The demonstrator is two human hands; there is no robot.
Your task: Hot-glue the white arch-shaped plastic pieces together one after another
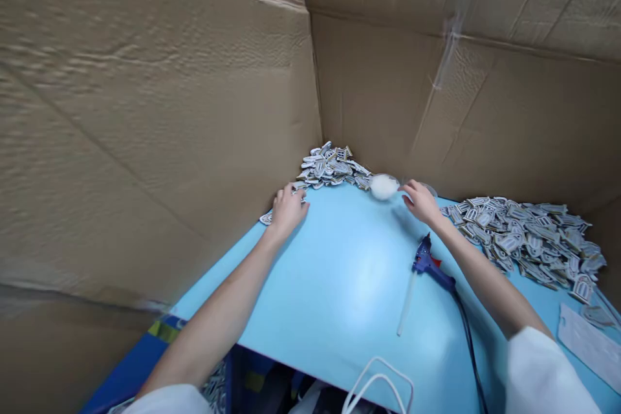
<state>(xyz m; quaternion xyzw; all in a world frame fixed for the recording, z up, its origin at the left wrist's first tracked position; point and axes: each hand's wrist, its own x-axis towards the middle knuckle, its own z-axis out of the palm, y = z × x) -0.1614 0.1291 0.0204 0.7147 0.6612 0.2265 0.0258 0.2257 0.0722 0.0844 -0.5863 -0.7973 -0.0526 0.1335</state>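
My left hand [288,210] rests at the table's left edge with its fingers spread over a few small flat grey-white pieces [265,218] beside the cardboard wall. Just beyond its fingertips is a small heap of similar pieces [330,167] in the corner. My right hand [420,202] reaches to the back of the table, fingers apart and lightly bent. Its fingertips are close to a round white fluffy-looking item [384,187]; whether they touch it I cannot tell. Below the right hand lies a blue hot glue gun [427,264] with a red trigger and a pale glue stick [406,305].
A larger heap of flat pieces [528,239] covers the right side of the light-blue table [334,272]. Cardboard walls [194,110] rise at left and back. A black cord [469,343] runs to the front. A white wire stand [378,378] stands at the front edge; a pale flat plate [589,346] lies right.
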